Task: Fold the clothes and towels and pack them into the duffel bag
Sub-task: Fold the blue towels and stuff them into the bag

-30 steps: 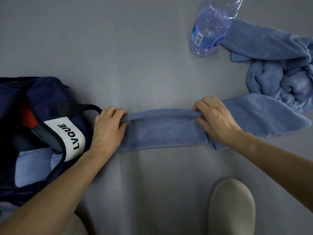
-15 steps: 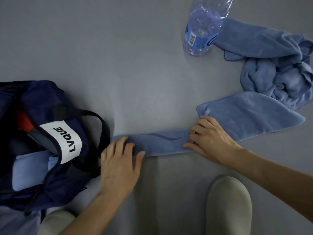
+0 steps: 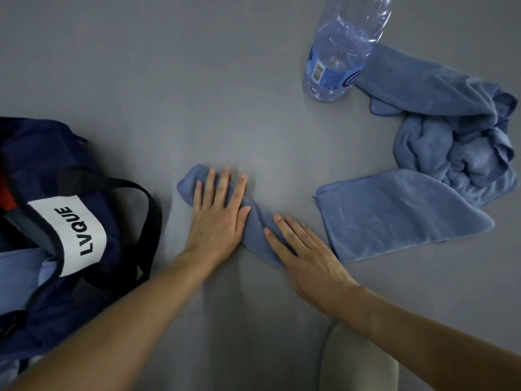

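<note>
Left hand (image 3: 217, 218) and right hand (image 3: 307, 258) flat, fingers straight, smoothing the towel (image 3: 258, 231) beside the bag (image 3: 33, 165); next we grasp and pack.

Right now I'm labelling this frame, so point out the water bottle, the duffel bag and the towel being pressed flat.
water bottle (image 3: 329, 76): head view, on its blue label.
duffel bag (image 3: 81, 232): head view, on its white logo patch.
pressed towel (image 3: 255, 232): head view, on its bare middle strip.
</note>
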Demonstrator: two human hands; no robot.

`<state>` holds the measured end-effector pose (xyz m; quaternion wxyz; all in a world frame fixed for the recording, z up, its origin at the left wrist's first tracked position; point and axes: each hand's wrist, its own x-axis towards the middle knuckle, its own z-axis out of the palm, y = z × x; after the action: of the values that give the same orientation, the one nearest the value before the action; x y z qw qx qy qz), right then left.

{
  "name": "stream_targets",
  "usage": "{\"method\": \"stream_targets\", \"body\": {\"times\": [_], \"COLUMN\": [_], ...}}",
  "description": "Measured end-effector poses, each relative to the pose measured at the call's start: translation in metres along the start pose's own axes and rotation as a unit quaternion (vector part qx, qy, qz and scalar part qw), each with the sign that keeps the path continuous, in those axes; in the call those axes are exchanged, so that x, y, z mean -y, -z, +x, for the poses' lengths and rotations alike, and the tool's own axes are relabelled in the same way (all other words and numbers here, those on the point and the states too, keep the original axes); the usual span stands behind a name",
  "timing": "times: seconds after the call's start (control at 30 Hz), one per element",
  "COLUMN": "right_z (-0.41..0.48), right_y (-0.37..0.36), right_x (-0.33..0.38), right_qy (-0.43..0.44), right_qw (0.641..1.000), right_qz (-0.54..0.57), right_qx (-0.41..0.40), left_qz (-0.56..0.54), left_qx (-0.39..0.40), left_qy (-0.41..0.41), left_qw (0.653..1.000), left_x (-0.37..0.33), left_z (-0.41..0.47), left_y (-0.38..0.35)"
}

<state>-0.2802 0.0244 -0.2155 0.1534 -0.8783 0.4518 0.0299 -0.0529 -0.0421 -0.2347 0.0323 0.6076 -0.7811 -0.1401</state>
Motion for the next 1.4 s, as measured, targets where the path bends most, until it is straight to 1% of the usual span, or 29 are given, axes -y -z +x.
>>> {"method": "stream_targets", "body": {"times": [0.07,0.1,0.17,0.23,0.33,0.37,0.43,0.53,0.6,0.63,0.67,0.7,0.73,0.77,0.8,0.83,0.87,0.9,1.0,1.07,1.13,1.17,1.2,1.23,1.3,1.33,1.37,1.4], "right_z": [-0.004,-0.008,-0.016,-0.019,-0.011,-0.006,0.003,0.016,0.023,0.025,0.027,0.029,0.030,0.033,0.036,0.042,0.048,0.054,0.070,0.078,0.086,0.087,0.086,0.082,0.074,0.070,0.067,0.065], "right_y": [0.000,0.001,0.003,0.005,0.004,0.004,0.008,0.014,0.016,0.016,0.015,0.016,0.019,0.022,0.025,0.027,0.029,0.032,0.044,0.047,0.047,0.047,0.047,0.047,0.046,0.043,0.040,0.036], "right_x": [0.003,0.003,0.005,0.005,0.002,-0.002,-0.013,-0.025,-0.029,-0.028,-0.025,-0.018,-0.009,-0.001,0.005,0.010,0.012,0.013,0.008,0.005,0.004,0.004,0.003,0.003,0.000,-0.004,-0.008,-0.013], "right_qy": [0.008,0.027,0.073,0.100,0.113,0.123,0.159,0.198,0.208,0.204,0.187,0.147,0.084,0.006,-0.070,-0.128,-0.168,-0.194,-0.257,-0.283,-0.290,-0.285,-0.268,-0.231,-0.110,-0.041,0.016,0.053], "right_qw": [1.000,1.000,0.996,0.992,0.991,0.990,0.985,0.976,0.975,0.976,0.979,0.982,0.980,0.972,0.957,0.942,0.931,0.921,0.889,0.876,0.874,0.877,0.889,0.908,0.953,0.973,0.985,0.991], "right_qz": [0.006,-0.005,-0.037,-0.062,-0.067,-0.064,-0.064,-0.084,-0.079,-0.053,-0.006,0.061,0.136,0.204,0.259,0.296,0.316,0.332,0.378,0.390,0.391,0.385,0.368,0.339,0.243,0.174,0.102,0.040], "right_qx": [-0.001,0.006,0.027,0.039,0.024,0.018,0.019,0.013,-0.026,-0.055,-0.083,-0.106,-0.116,-0.116,-0.108,-0.092,-0.075,-0.062,-0.026,-0.007,-0.012,-0.027,-0.052,-0.087,-0.142,-0.147,-0.135,-0.112], "left_qz": [0.055,0.084,0.109,0.084,0.025,-0.001,-0.024,0.003,0.005,-0.003,-0.021,-0.059,-0.121,-0.209,-0.310,-0.398,-0.454,-0.468,-0.455,-0.450,-0.438,-0.429,-0.416,-0.397,-0.357,-0.345,-0.337,-0.331], "left_qx": [-0.003,-0.013,-0.020,-0.034,-0.081,-0.077,-0.031,0.019,0.036,0.039,0.035,0.021,-0.003,-0.023,-0.027,-0.014,0.006,0.024,0.063,0.044,0.007,-0.007,-0.019,-0.029,-0.051,-0.061,-0.072,-0.082], "left_qy": [-0.104,-0.124,-0.102,-0.078,-0.101,-0.097,-0.076,-0.062,-0.064,-0.065,-0.062,-0.052,-0.027,0.018,0.071,0.119,0.145,0.147,0.148,0.171,0.191,0.202,0.213,0.222,0.232,0.231,0.228,0.221], "left_qw": [0.993,0.989,0.989,0.993,0.991,0.992,0.996,0.998,0.997,0.997,0.997,0.997,0.992,0.977,0.948,0.909,0.879,0.871,0.876,0.875,0.878,0.880,0.884,0.890,0.904,0.908,0.910,0.914], "left_x": [0.018,0.024,0.028,0.020,0.000,-0.005,-0.009,-0.001,0.000,-0.001,-0.002,-0.005,-0.008,-0.011,-0.015,-0.018,-0.020,-0.023,-0.025,-0.024,-0.025,-0.026,-0.027,-0.028,-0.030,-0.030,-0.030,-0.029], "left_z": [0.036,0.053,0.078,0.084,0.052,0.036,0.009,-0.001,0.005,0.007,0.007,0.006,0.004,0.002,-0.001,-0.005,-0.009,-0.014,-0.028,-0.030,-0.025,-0.022,-0.019,-0.017,-0.016,-0.015,-0.016,-0.016], "left_y": [0.010,0.015,0.027,0.032,0.020,0.014,0.003,-0.004,-0.001,0.001,0.004,0.008,0.016,0.025,0.036,0.044,0.052,0.056,0.052,0.042,0.037,0.035,0.035,0.035,0.036,0.037,0.037,0.035]}}
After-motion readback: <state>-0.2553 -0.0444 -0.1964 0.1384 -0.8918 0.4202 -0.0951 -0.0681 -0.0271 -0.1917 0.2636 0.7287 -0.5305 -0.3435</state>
